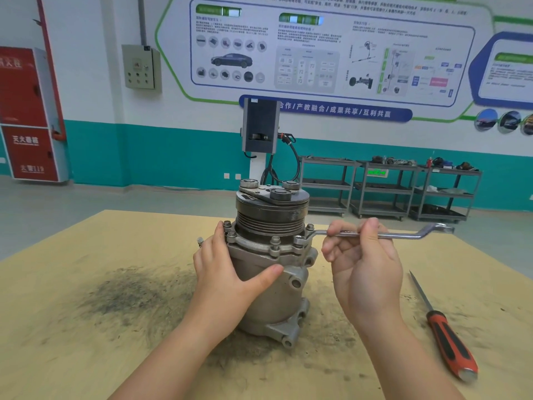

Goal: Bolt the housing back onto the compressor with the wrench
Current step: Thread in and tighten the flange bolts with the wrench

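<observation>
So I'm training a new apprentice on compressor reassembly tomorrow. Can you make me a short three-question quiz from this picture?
1. True or false: the left hand rests on the compressor body.
2. Which tool does the right hand hold? A) the wrench B) the screwdriver C) nothing
3. Fill in: the wrench's ring end sits over a ___ on the housing flange.

Key:
1. True: its palm and fingers are against the side and its thumb lies across the front.
2. A: the red-handled screwdriver lies on the table to the right.
3. Bolt, on the flange's right side.
</observation>
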